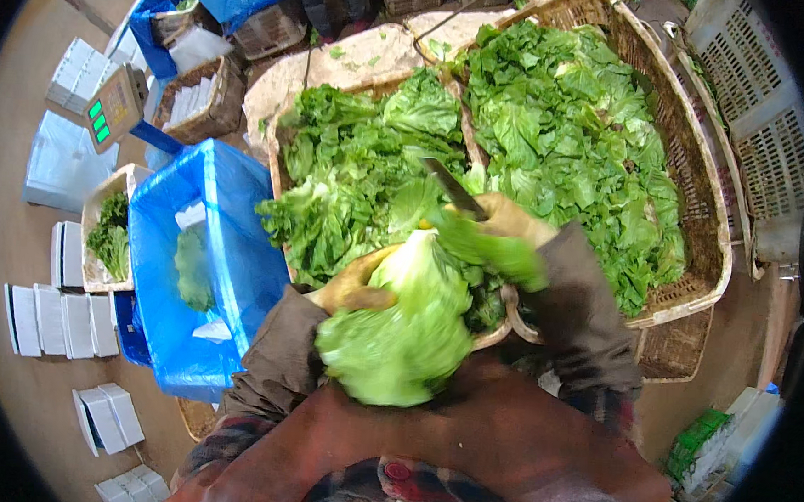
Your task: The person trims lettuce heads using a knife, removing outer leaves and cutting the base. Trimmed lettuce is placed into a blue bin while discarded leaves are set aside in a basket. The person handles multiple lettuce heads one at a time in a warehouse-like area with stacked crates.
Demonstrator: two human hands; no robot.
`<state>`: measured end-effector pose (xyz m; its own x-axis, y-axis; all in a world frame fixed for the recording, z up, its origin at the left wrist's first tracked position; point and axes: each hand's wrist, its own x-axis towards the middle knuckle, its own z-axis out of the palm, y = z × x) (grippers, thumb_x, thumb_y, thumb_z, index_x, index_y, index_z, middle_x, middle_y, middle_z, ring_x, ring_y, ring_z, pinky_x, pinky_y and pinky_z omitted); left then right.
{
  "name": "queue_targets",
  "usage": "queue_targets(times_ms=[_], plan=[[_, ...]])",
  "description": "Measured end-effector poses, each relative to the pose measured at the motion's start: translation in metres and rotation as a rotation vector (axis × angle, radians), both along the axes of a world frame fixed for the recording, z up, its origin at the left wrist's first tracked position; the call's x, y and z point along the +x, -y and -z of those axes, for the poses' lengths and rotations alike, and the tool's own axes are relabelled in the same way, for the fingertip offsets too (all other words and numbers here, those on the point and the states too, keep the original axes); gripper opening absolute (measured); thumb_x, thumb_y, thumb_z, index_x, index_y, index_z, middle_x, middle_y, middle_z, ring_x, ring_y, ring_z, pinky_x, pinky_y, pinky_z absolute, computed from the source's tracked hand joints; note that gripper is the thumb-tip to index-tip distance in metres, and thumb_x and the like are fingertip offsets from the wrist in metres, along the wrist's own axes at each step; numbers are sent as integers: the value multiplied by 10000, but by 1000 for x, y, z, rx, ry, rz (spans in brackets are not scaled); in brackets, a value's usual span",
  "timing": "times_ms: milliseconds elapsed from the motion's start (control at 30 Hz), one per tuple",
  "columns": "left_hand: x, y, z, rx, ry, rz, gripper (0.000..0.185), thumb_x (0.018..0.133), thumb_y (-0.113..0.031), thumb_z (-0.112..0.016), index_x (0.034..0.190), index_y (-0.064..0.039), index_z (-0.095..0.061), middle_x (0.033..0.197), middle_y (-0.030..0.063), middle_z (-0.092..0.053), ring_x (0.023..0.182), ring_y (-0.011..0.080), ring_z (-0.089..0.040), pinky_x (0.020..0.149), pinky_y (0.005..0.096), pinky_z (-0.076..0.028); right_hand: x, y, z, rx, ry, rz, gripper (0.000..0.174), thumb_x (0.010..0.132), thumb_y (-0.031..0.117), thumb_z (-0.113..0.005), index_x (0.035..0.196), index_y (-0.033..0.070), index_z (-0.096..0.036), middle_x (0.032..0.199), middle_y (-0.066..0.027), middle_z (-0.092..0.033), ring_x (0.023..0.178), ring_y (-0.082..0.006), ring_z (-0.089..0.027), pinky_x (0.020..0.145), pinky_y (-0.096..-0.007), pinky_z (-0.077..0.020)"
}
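My gloved left hand [358,286] grips a head of leafy lettuce [404,320] close against my apron, its pale stem end pointing up and away from me. In my gloved right hand [511,220] is a knife [455,189], its dark blade tilted up to the left. A blurred loose lettuce leaf [495,250] hangs just below the right hand; whether the fingers hold it I cannot tell. Beyond the hands lies heaped lettuce [374,146] in a plastic crate [275,150].
A larger crate [711,221] of lettuce leaves stands at the right. To the left is a crate lined with blue plastic [237,241], with greens inside. A digital scale display [114,106], white foam boxes [76,324] and other crates stand farther left. Someone's legs [331,1] show at the top.
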<state>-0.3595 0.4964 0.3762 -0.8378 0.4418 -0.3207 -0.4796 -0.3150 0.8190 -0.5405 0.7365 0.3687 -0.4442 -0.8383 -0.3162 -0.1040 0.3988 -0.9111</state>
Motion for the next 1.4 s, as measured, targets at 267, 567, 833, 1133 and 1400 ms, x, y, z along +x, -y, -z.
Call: queue_targets(times_ms=[267, 567, 833, 1133, 1400], plan=[[7, 17, 24, 426, 70, -308, 1122, 689, -417, -833, 1547, -76, -195, 1496, 146, -363, 1331, 280, -410, 1112, 417, -328, 9, -30, -53, 189, -585, 498, 713, 852, 546, -668, 1440, 205, -453, 1395, -170, -529, 1281, -303, -513, 1052, -480, -431], [17, 0, -6, -394, -392, -518, 1273, 698, -614, -788, 1569, -106, -10, 1598, 226, -124, 1479, 367, -145, 1186, 494, -154, 73, 41, 156, -516, 546, 433, 831, 893, 581, -623, 1431, -9, -390, 1241, -88, -587, 1093, -199, -607, 942, -333, -511], [154, 82, -3, -703, -362, -1176, 1298, 637, -201, -925, 1574, -132, -31, 1562, 185, -238, 1414, 326, -303, 1136, 432, -313, 195, 269, 45, -612, 163, 69, 802, 899, 596, -596, 1399, -9, -434, 1356, -187, -514, 1250, -319, -502, 1037, -421, -406], [296, 377, 173, -1612, 621, -1802, 1088, 712, -140, -819, 1557, -119, -134, 1467, 273, -335, 1285, 414, -435, 1068, 440, -408, 208, 301, 53, -280, -8, 114, 388, 930, 277, -675, 1221, 22, -638, 1114, -125, -687, 950, -215, -647, 833, -341, -517], [253, 482, 316, -1587, 790, -1337, 872, 823, -278, -727, 1535, -115, -251, 1489, 251, -350, 1318, 408, -409, 1082, 440, -380, 250, 90, 135, 52, 591, 215, 368, 966, 155, -628, 1314, 47, -576, 1139, -91, -683, 802, -129, -645, 672, -275, -535]])
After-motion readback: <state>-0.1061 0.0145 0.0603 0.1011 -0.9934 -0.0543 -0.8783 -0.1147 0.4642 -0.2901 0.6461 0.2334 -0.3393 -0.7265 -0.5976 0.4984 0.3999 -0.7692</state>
